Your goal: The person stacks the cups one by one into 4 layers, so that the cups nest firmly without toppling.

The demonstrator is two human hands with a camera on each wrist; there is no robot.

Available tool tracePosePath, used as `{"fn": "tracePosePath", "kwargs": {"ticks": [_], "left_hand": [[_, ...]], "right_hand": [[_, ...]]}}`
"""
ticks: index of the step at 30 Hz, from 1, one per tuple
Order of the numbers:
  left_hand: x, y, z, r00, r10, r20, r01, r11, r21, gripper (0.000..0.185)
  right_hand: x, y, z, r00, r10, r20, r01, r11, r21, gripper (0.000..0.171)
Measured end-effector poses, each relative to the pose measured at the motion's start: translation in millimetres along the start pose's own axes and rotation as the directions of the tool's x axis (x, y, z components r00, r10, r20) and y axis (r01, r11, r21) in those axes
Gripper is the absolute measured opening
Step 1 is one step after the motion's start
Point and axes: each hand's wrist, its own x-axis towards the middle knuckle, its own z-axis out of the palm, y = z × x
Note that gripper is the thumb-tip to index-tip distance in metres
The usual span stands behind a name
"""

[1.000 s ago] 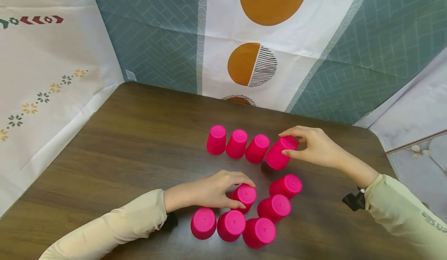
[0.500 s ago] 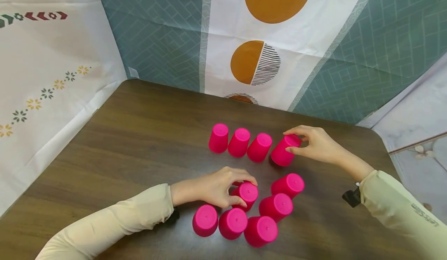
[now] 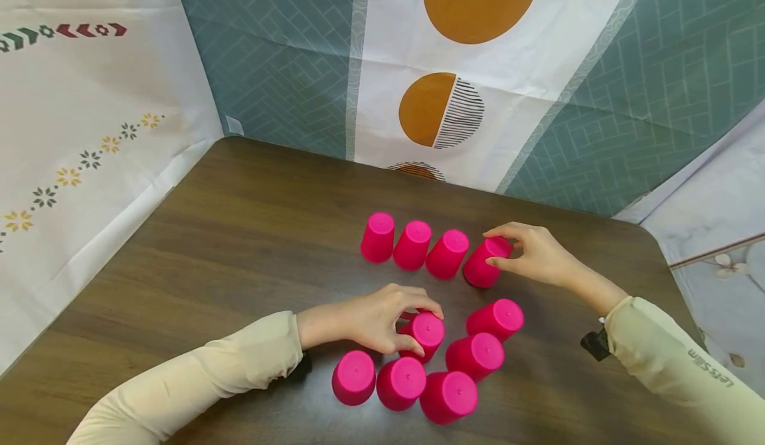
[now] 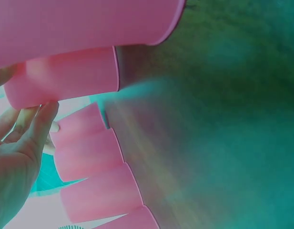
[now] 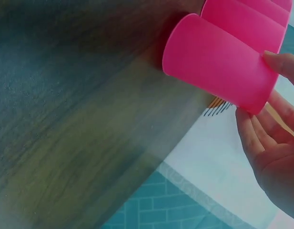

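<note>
Upside-down pink cups stand on the dark wooden table. My right hand [image 3: 534, 254] pinches the upper end of the rightmost cup [image 3: 481, 267] in the back row, thumb on one side and fingers on the other. In the right wrist view that cup [image 5: 218, 62] stands upright beside its neighbour. My left hand [image 3: 379, 319] grips another upturned cup [image 3: 427, 332] near the middle, just behind the front cups. The left wrist view shows the left fingers [image 4: 39, 126] against this cup [image 4: 70, 78]; a nearer cup [image 4: 80, 24] covers part of the view.
Several back-row cups [image 3: 412, 247] line up left of the right hand. Two cups [image 3: 476, 357] stand right of the left hand's cup. Front cups [image 3: 402, 384] stand close by the left wrist. Patterned cloth [image 3: 287, 53] hangs behind the table's far edge.
The right hand's cup has come down from slightly above the table and now stands at the right end of the back row. The left hand keeps its grip; the head view has shifted slightly.
</note>
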Motion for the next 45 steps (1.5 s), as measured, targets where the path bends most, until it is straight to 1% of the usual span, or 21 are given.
{"fn": "tracePosePath", "kwargs": {"ticks": [5, 9, 17, 26, 33, 35, 40, 45], "left_hand": [[2.0, 2.2, -2.0, 0.999, -0.034, 0.033, 0.034, 0.999, 0.001, 0.044], [2.7, 3.3, -2.8, 0.998, -0.051, 0.045, 0.051, 0.999, -0.001, 0.044], [3.5, 5.1, -3.6, 0.996, -0.066, 0.064, 0.067, 0.998, -0.012, 0.044], [3.5, 5.7, -3.4, 0.995, -0.077, 0.068, 0.079, 0.996, -0.029, 0.043], [2.1, 3.9, -0.9, 0.996, -0.071, 0.050, 0.074, 0.996, -0.050, 0.044], [1.6, 3.0, -0.3, 0.996, -0.072, 0.043, 0.075, 0.995, -0.059, 0.045], [0.7, 1.4, -0.1, 0.995, -0.096, 0.019, 0.097, 0.991, -0.090, 0.045], [-0.7, 1.8, -0.3, 0.989, -0.149, -0.003, 0.147, 0.976, -0.159, 0.044]], "right_hand": [[-2.7, -4.3, 2.6, 1.000, -0.005, -0.024, 0.005, 1.000, -0.004, 0.043], [-4.6, -6.8, 7.0, 0.999, 0.001, -0.046, -0.001, 1.000, -0.004, 0.044], [-10.6, -6.7, 19.5, 0.994, -0.025, -0.104, 0.019, 0.998, -0.063, 0.048], [-12.2, -8.6, 21.0, 0.994, -0.016, -0.111, 0.008, 0.997, -0.076, 0.050], [-18.4, -9.2, 25.3, 0.995, 0.007, -0.101, -0.021, 0.991, -0.132, 0.061], [-20.4, -8.7, 25.9, 0.994, 0.007, -0.112, -0.023, 0.989, -0.143, 0.062], [-25.5, -7.2, 23.7, 0.984, -0.036, -0.174, 0.013, 0.991, -0.136, 0.058], [-32.6, -8.0, 19.4, 0.972, -0.077, -0.224, 0.052, 0.992, -0.117, 0.053]]}}
